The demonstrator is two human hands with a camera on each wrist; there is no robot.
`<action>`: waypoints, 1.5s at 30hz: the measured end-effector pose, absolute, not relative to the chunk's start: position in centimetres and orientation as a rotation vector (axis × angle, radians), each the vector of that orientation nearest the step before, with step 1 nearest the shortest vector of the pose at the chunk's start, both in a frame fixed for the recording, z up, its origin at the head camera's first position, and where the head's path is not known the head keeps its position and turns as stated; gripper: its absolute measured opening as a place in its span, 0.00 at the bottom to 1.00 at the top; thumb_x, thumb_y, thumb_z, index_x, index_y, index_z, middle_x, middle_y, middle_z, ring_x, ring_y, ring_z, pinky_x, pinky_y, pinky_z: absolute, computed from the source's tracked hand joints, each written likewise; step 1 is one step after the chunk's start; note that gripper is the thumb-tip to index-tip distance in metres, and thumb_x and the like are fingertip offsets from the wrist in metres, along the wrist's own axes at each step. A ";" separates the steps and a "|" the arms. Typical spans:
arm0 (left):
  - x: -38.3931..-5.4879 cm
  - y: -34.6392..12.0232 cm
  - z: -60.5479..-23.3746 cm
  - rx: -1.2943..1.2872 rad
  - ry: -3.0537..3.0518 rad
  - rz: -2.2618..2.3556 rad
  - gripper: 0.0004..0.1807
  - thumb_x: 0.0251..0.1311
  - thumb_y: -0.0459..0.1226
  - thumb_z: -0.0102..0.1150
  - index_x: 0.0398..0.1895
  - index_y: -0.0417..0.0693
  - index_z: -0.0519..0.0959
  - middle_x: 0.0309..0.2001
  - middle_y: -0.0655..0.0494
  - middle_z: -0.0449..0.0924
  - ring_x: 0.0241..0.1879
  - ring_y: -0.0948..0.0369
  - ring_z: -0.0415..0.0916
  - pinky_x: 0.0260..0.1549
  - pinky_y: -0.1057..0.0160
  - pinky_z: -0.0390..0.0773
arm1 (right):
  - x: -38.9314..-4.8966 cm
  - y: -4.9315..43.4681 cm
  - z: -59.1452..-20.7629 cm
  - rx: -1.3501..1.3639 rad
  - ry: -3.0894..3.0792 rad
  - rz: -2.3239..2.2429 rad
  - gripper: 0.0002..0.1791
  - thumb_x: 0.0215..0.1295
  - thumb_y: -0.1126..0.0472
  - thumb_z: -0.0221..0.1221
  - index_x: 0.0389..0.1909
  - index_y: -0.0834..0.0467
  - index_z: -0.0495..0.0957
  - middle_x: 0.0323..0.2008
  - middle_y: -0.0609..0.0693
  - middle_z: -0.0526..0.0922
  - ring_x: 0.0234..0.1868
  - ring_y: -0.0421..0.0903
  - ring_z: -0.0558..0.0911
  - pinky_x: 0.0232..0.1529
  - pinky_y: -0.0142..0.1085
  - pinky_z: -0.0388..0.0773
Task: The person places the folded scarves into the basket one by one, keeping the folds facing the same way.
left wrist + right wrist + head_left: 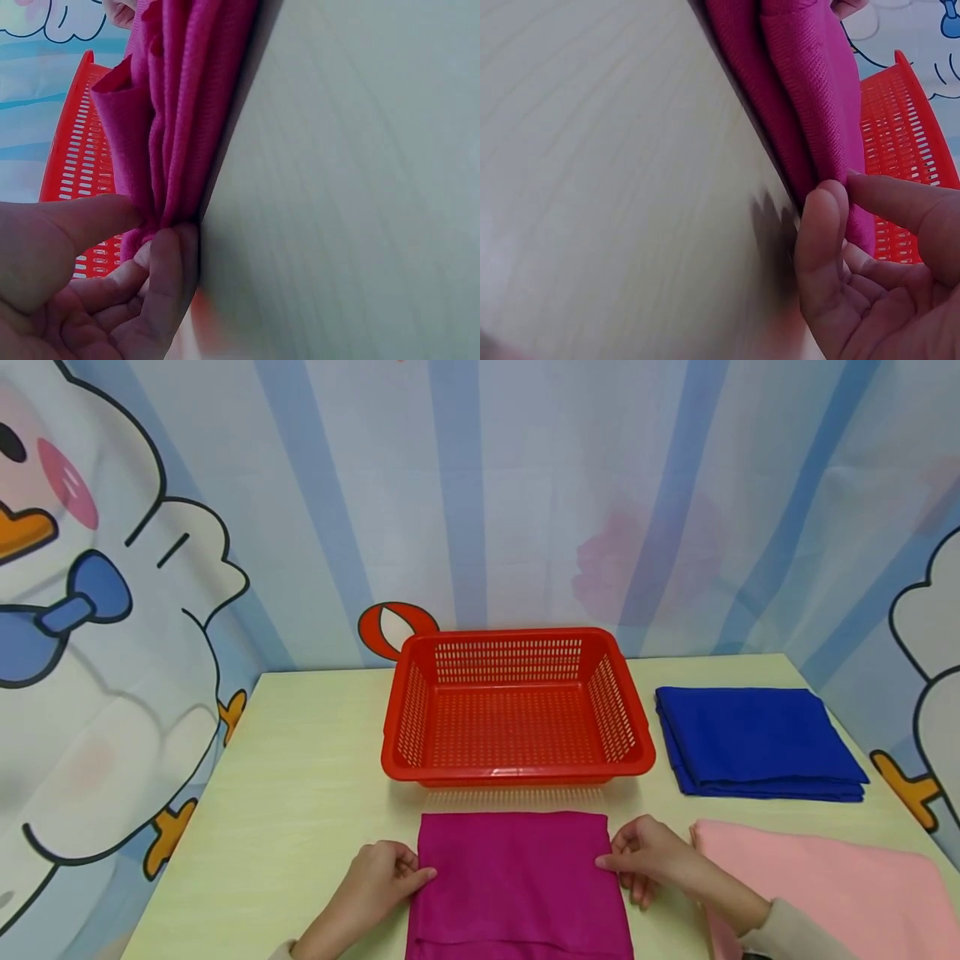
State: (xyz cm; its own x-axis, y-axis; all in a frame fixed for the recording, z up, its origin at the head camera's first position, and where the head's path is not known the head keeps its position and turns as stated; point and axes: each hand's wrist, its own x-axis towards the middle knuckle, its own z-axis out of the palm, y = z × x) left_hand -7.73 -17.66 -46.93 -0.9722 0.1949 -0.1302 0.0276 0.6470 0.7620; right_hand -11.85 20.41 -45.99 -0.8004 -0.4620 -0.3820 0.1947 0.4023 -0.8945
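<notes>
A magenta cloth [517,885], folded into a rectangle of several layers, lies at the front of the table. My left hand [382,877] pinches its left edge between thumb and fingers. At the opposite side, my right hand [647,860] pinches the right edge, thumb on top. The left wrist view shows the stacked folds of the magenta cloth [180,112] squeezed together at the fingertips. In the right wrist view, thumb and forefinger close on the thick edge of the cloth [802,82].
Behind the cloth stands a red plastic basket [517,727] with nothing in it. A folded blue cloth [757,739] lies at the back right of the table [300,777]. Nearer, a pink cloth [832,885] is partly under the right forearm. A printed curtain [517,502] hangs behind.
</notes>
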 end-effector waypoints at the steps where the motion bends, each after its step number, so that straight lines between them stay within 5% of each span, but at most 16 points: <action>1: -7.7 -17.7 -46.9 0.182 2.669 1.233 0.13 0.58 0.37 0.71 0.20 0.45 0.78 0.17 0.63 0.75 0.19 0.67 0.70 0.20 0.70 0.71 | -11.8 20.4 -46.0 -0.235 2.084 -1.421 0.15 0.65 0.61 0.66 0.23 0.64 0.75 0.15 0.51 0.77 0.11 0.38 0.77 0.14 0.34 0.79; 21: -7.8 -18.4 -47.1 0.101 2.383 1.519 0.10 0.59 0.35 0.70 0.31 0.34 0.82 0.20 0.53 0.82 0.23 0.61 0.83 0.24 0.65 0.83 | -11.4 20.0 -46.1 -0.339 2.308 -1.343 0.15 0.61 0.62 0.69 0.20 0.62 0.76 0.14 0.49 0.76 0.16 0.42 0.76 0.17 0.30 0.72; 34: -7.9 -18.7 -47.4 0.057 2.262 1.596 0.12 0.59 0.34 0.70 0.35 0.30 0.81 0.23 0.51 0.83 0.24 0.58 0.84 0.26 0.60 0.85 | -11.4 20.8 -46.4 -0.175 1.953 -1.590 0.12 0.63 0.66 0.66 0.38 0.73 0.79 0.24 0.57 0.85 0.23 0.44 0.85 0.26 0.40 0.85; 45: -7.8 -18.7 -47.6 0.055 2.231 1.619 0.11 0.60 0.33 0.69 0.33 0.31 0.81 0.24 0.52 0.83 0.25 0.59 0.84 0.27 0.60 0.85 | -11.3 20.6 -46.5 -0.173 1.951 -1.563 0.09 0.65 0.65 0.65 0.27 0.65 0.79 0.16 0.52 0.80 0.16 0.39 0.81 0.21 0.33 0.82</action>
